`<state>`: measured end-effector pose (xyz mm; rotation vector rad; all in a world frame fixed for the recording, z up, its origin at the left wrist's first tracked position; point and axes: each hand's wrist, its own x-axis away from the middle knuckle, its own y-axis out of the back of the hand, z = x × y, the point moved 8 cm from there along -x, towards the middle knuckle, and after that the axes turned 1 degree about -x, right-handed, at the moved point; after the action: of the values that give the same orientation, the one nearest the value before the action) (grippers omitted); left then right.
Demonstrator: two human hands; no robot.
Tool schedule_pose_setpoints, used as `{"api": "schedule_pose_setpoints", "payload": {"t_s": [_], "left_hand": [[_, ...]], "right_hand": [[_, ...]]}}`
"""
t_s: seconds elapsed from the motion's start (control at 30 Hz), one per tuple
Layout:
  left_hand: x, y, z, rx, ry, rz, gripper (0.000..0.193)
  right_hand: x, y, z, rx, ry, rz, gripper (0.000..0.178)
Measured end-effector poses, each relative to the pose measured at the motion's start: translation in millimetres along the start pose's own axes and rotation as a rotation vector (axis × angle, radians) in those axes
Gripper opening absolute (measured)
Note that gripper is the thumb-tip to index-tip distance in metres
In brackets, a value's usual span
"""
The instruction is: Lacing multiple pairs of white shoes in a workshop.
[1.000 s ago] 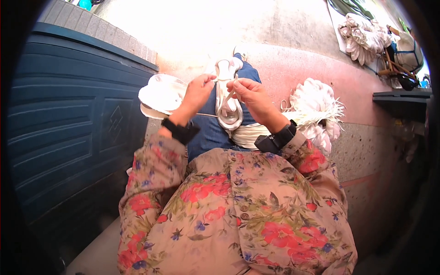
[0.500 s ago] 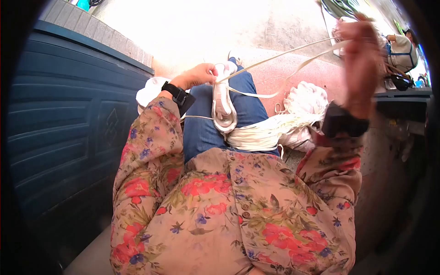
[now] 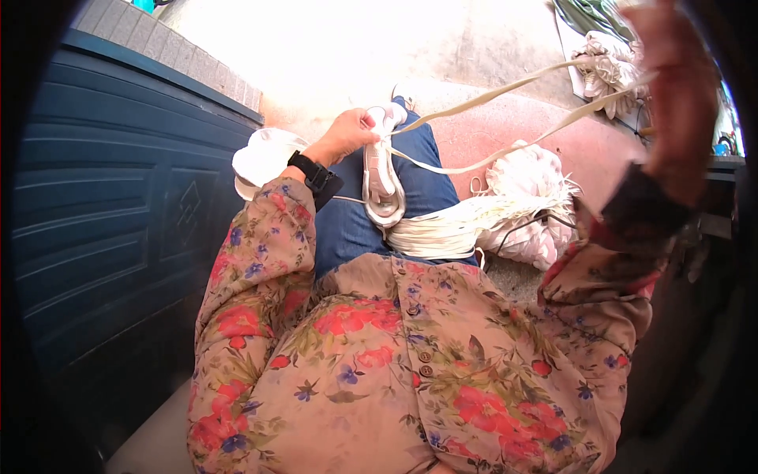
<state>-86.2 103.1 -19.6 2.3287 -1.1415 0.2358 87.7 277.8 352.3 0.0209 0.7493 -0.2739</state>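
A white shoe (image 3: 383,189) lies across my jeans-covered thighs, its opening toward me. My left hand (image 3: 346,136) is closed on the shoe's upper near the lacing. From there a flat off-white shoelace (image 3: 458,171) runs out in two strands, up and to the right, toward my right hand (image 3: 681,87). That hand is raised at the far upper right, smeared by motion and partly cut off by the picture's edge; the strands end at it, in its grip. A thick bundle of off-white laces (image 3: 442,229) rests over my right thigh.
White shoes (image 3: 525,170) are heaped close by my right leg, and another white shoe (image 3: 264,162) sits left of my knee. More shoes (image 3: 606,75) stand farther off at the upper right. A dark blue panelled door (image 3: 95,182) borders my left side.
My right hand has swung farther out to the right and up, drawing the two lace strands longer. My left hand and the shoe have hardly moved.
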Motion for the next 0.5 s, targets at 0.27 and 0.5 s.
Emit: {"api": "schedule_pose_setpoints", "payload": {"t_s": [0.27,0.5], "left_hand": [[11,-6,-6,-0.099,-0.098,-0.110,0.019],[25,4,15,0.382,0.129,-0.004,0.024]], "right_hand": [[215,-99,-251,0.626,-0.531,0.675,0.011],[234,-116,-265,0.816,-0.260,0.861,0.012]]}}
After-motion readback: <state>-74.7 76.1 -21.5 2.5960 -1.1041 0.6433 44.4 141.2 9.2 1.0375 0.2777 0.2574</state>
